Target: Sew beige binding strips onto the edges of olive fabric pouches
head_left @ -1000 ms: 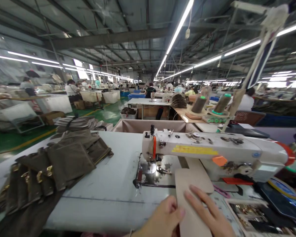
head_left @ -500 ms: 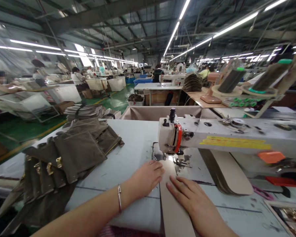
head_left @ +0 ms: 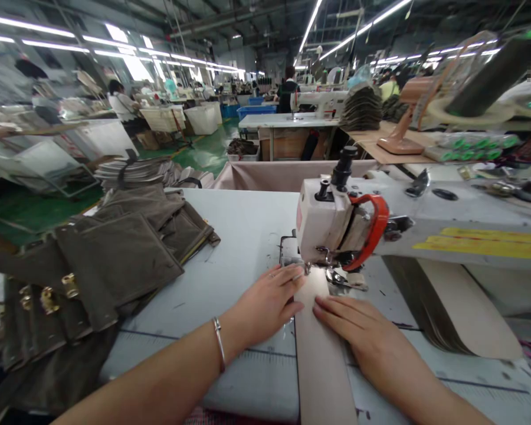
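Note:
A long beige strip [head_left: 321, 348] lies on the white sewing table [head_left: 230, 248], its far end under the presser foot of the white sewing machine [head_left: 336, 227]. My left hand [head_left: 268, 304] rests flat on the strip's left edge, fingers stretched toward the needle, a thin bracelet on the wrist. My right hand [head_left: 358, 324] lies flat on the strip's right side, fingers extended. Neither hand grips anything.
A stack of dark olive fabric pieces with brass clasps [head_left: 106, 260] fills the table's left. More beige strips [head_left: 460, 307] are stacked under the machine arm at right. Thread cones [head_left: 473, 77] stand behind. Other people work at distant tables.
The view has dropped and closed in on the machine head. Both hands slid the beige strip forward until its end reached the presser foot.

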A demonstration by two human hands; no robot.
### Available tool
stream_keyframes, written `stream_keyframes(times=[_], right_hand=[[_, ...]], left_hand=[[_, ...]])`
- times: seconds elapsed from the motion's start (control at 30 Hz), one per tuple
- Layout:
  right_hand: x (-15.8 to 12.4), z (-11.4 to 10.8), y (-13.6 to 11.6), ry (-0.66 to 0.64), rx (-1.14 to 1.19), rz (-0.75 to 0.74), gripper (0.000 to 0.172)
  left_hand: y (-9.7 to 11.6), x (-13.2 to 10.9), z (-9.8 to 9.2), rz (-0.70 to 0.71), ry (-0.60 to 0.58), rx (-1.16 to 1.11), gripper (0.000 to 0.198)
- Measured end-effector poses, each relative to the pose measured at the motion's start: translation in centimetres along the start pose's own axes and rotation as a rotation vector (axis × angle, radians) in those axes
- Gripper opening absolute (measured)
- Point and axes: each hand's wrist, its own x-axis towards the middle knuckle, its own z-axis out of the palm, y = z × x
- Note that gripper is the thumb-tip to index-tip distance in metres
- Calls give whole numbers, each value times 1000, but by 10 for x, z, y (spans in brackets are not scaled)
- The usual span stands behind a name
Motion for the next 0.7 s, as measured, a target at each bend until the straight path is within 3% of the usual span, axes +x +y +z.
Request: stream_keyframes(times=[0.17,0.7], right_hand=[[2,4,7,24,98,111,58],[6,8,7,16,106,149,61]], left_hand=[[0,-2,-2,-12,-39,-17,56],[-2,1,1,-13,-28,-7,50]])
